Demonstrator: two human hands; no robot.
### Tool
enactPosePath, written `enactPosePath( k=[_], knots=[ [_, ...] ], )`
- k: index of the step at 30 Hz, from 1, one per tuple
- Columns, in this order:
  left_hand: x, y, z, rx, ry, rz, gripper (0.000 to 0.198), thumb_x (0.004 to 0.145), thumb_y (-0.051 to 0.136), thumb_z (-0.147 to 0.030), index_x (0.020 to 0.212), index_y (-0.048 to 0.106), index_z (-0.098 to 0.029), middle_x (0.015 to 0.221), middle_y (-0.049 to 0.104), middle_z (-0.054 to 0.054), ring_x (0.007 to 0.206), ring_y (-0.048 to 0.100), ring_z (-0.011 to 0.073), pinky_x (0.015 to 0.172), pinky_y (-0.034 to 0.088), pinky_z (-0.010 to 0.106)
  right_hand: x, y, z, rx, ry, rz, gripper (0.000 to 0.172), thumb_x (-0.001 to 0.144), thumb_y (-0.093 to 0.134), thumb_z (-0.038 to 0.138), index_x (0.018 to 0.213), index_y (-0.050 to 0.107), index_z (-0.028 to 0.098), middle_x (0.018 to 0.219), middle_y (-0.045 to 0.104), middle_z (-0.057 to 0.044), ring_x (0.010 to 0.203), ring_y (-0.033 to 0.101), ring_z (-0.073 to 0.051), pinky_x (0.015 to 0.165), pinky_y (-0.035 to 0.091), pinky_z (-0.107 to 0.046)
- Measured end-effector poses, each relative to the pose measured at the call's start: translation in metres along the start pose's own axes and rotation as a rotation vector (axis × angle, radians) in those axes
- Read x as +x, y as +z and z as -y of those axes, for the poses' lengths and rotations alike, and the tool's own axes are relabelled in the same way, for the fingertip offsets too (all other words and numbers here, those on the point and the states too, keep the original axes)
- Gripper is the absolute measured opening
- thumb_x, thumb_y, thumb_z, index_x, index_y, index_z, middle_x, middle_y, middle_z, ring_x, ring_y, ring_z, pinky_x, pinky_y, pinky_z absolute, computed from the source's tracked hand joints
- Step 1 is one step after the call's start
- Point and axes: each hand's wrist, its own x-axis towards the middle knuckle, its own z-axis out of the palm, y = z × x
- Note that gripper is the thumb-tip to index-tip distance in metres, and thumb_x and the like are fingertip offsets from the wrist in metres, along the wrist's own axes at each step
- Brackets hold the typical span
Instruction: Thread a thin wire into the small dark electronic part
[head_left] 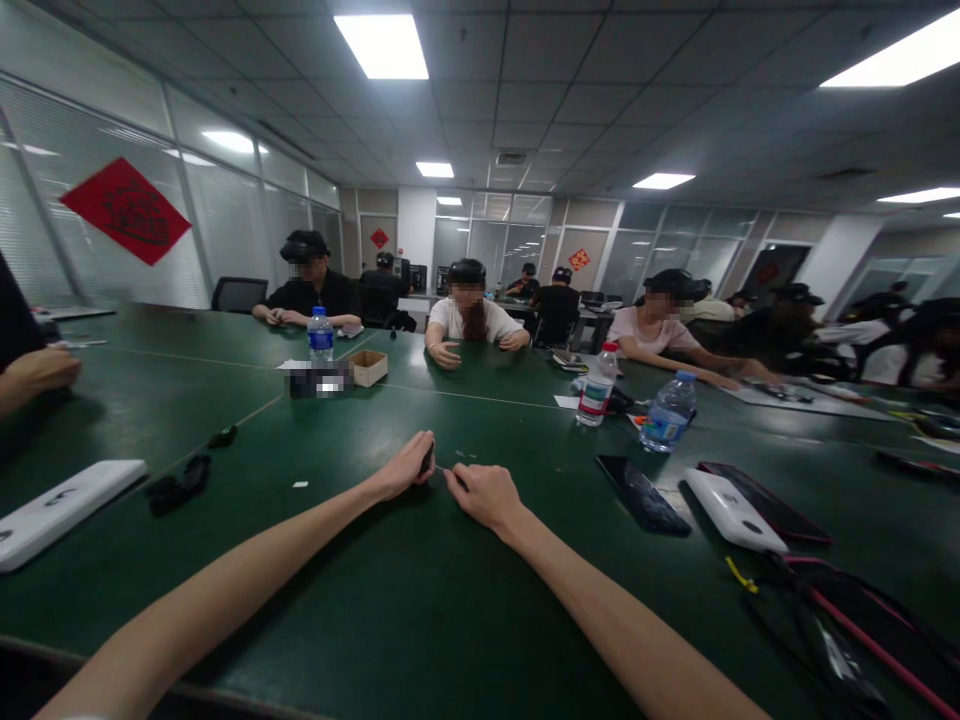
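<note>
Over the middle of the green table [337, 600], my left hand [409, 466] is closed around a small dark object [427, 461], mostly hidden by the fingers. My right hand [486, 494] is closed just beside it, with thumb and forefinger pressed together. A thin, pale sliver [441, 468] bridges the narrow gap between the two hands; its kind is too small to tell. To the left of my left forearm lies a small white scrap [300, 485].
On the right are a black phone [643, 494], a white power bank [735, 510], cables [806, 620] and two bottles [598, 385] [667, 412]. At left lie a white device [67, 510] and a black strap [178, 485]. A small box [369, 368] stands farther back; people sit around the table.
</note>
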Motion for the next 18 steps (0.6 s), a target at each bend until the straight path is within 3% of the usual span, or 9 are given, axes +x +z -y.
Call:
enactPosePath(
  k=[6,18],
  knots=[
    [-0.0034,0.0005,-0.0075,0.032,0.017,0.011,0.047,0.086,0.031,-0.06,0.069,0.043,-0.018,0.044,0.038,-0.005,0.039,0.033,0.0077,0.042,0.023,0.021,-0.0006,0.0,0.0029,-0.031,0.06,-0.001,0.053,0.095,0.019,0.048,0.09,0.065,0.022,0.083,0.069,-0.007,0.067,0.063,-0.016,0.058,0.037,-0.023],
    [-0.0002,0.0019,-0.0022,-0.035,-0.021,-0.012,0.041,0.083,0.039,-0.061,0.081,0.04,-0.02,0.049,0.037,-0.008,0.038,0.03,0.0063,0.039,0.021,0.018,-0.001,-0.0019,0.0048,-0.018,0.103,0.018,0.055,0.096,0.016,0.048,0.09,0.064,0.022,0.083,0.069,-0.007,0.067,0.063,-0.015,0.061,0.039,-0.023]
  ],
)
